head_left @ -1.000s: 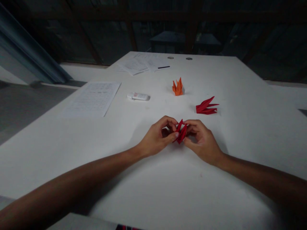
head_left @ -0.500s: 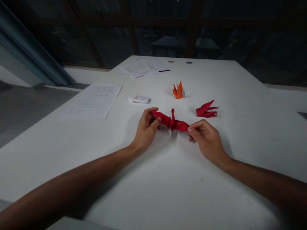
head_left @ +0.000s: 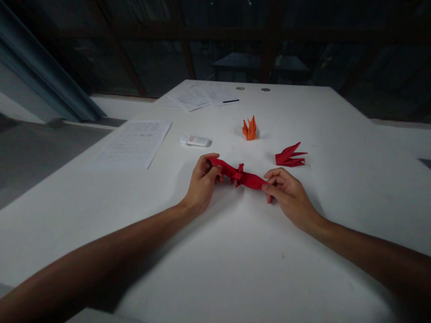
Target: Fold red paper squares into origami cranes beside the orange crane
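A red folded paper bird is stretched out between my two hands, above the white table. My left hand pinches the tip of its left wing between thumb and fingers. The tip of the right wing is pinched by my right hand. Small folded points stick out at the bird's middle. Beyond my right hand lies a second red folded paper piece with several pointed ends. An orange folded paper piece stands farther back, near the table's middle.
A white tube-like item lies beyond my left hand. To the left is a printed sheet, with more papers and a dark thin strip behind. Two round discs sit at the far edge.
My hands have moved slightly apart, and the wings are pulled out wider. The bird's middle has tilted and its upright point now looks shorter.
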